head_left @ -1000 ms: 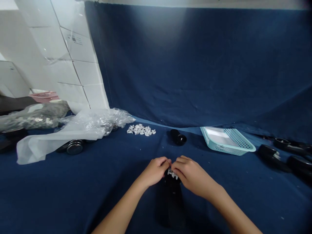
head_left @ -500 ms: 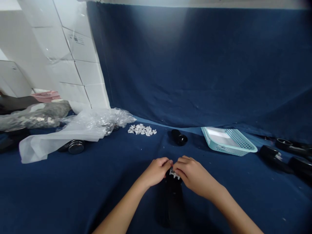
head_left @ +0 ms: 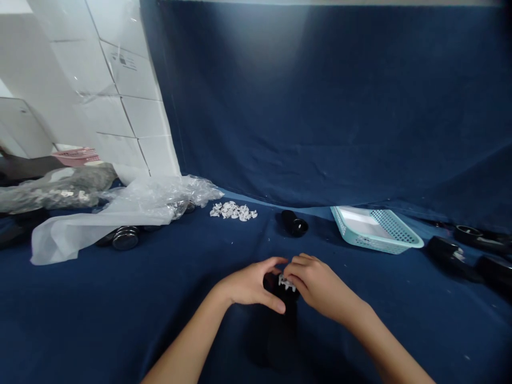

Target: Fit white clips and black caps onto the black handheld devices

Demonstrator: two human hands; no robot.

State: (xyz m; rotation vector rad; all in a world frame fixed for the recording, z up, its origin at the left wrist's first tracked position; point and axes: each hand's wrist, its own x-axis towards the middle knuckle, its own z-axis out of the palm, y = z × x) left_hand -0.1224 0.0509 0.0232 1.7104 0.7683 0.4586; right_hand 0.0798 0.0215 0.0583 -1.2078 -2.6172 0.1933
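Observation:
In the head view a black, roughly cylindrical part (head_left: 285,320) stands before me, its lower end blending into the dark cloth. A white toothed plastic piece (head_left: 287,282) sits at its top. My right hand (head_left: 316,282) is closed, its fingertips pinched on the white piece; the fingers cover part of it. My left hand (head_left: 254,288) is open beside the black part's upper end, thumb and fingers spread in a curve around it. Whether its thumb touches the part is hard to tell.
A heap of small white pieces (head_left: 232,211) lies farther back, with a short black tube (head_left: 294,223) to its right. A light-blue basket (head_left: 376,244) stands at the back right. Black parts (head_left: 452,256) lie far right; plastic bags (head_left: 144,205) and white boxes (head_left: 148,117) are left.
My left thumb has come away from the fingers and swung down toward me, so the left hand has opened. My right hand stays at the white piece.

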